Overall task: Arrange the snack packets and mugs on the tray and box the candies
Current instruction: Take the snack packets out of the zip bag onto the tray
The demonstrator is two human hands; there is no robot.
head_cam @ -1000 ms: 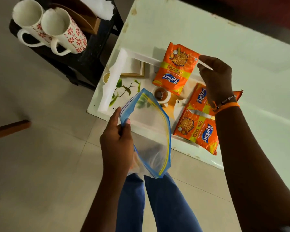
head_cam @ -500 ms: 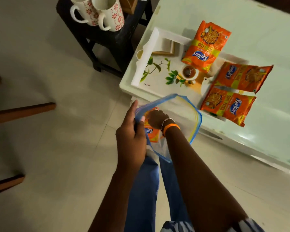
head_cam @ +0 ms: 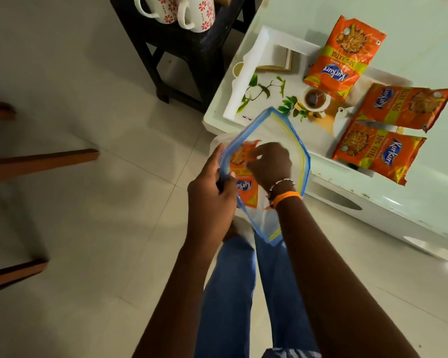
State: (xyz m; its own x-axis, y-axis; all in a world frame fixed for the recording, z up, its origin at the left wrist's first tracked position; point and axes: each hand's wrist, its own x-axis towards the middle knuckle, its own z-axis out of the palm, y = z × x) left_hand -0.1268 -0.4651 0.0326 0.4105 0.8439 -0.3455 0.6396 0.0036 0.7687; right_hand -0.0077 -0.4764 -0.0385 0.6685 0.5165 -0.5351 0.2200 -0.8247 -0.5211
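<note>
Three orange snack packets are laid on the white tray (head_cam: pixel 246 81), which sits on the pale table (head_cam: pixel 411 27): one packet (head_cam: pixel 343 55) at the far side, one (head_cam: pixel 404 105) to the right, partly over the tray's edge, and one (head_cam: pixel 378 153) at the near right.

A fourth packet (head_cam: pixel 245 171) is seen inside a clear zip bag (head_cam: pixel 292 140) with a blue rim, held open over the floor, near the table's near edge. The bag's rim is pinched by the left hand (head_cam: pixel 210 187), thumb inside and fingers outside. The right hand (head_cam: pixel 269 161) is inside the bag's mouth, fingers curled at the packet's top edge; a firm pinch on the packet is likely but cannot be confirmed.

Two white mugs (head_cam: pixel 176 9) with red flowers are stood on a dark stool (head_cam: pixel 189 47), far left of the table, not yet on the tray.

No candies or candy box are identified with certainty.

Judged progress: packets mostly arranged, one being drawn out; mugs and candies remain to be handled.
</note>
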